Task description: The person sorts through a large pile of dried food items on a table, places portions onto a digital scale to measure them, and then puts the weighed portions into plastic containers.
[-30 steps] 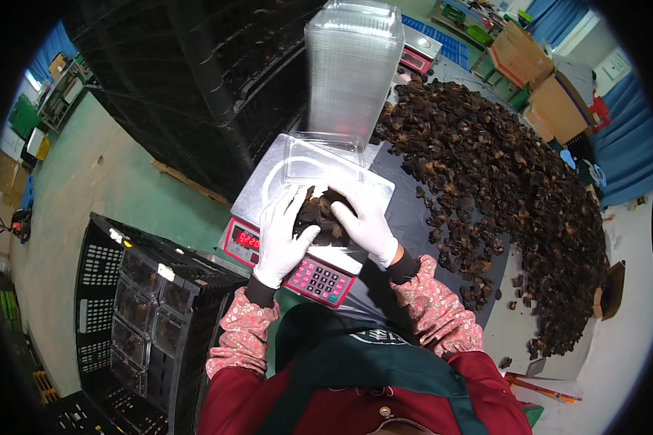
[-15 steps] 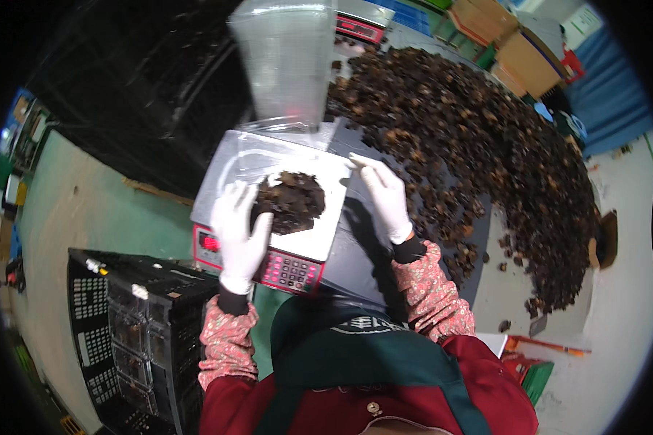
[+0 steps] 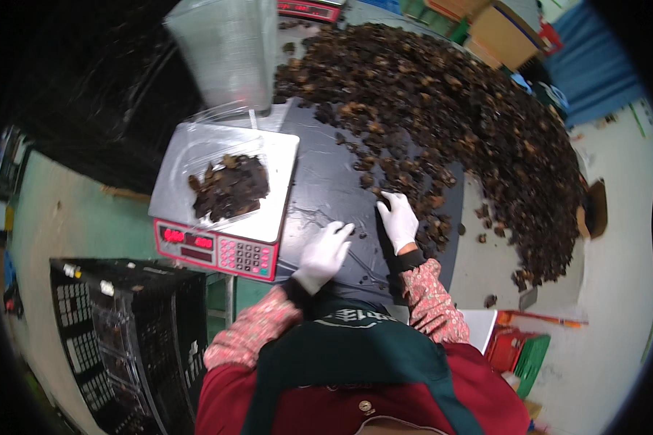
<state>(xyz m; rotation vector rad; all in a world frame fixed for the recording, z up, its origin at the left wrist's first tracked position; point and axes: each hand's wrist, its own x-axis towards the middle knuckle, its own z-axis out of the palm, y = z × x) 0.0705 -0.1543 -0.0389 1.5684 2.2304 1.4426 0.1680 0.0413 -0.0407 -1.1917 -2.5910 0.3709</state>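
Note:
My left hand (image 3: 325,255), in a white glove, lies low over the dark tabletop (image 3: 319,163) with its fingers stretched out and holding nothing visible. A few small dark crumbs lie by its fingertips. Right of it, my white-gloved right hand (image 3: 399,223) has thumb and fingers apart at the near edge of a large heap of dark brown wood ear mushrooms (image 3: 442,94). On the scale (image 3: 277,181), left of my hands, rests a clear plastic tray (image 3: 189,156) with a mound of wood ear mushrooms (image 3: 231,190) in it. Neither hand touches the tray.
Behind the scale stands a tall stack of clear plastic trays (image 3: 228,54). Black crates (image 3: 134,326) stand at the lower left. A second scale (image 3: 312,9) is at the far edge, and cardboard boxes (image 3: 504,32) sit far right. Red and green crates (image 3: 519,355) are lower right.
My left hand has left the tray on the scale and moved right to the tabletop. The right hand has come nearer, away from the scale's edge to the heap. The view has shifted right.

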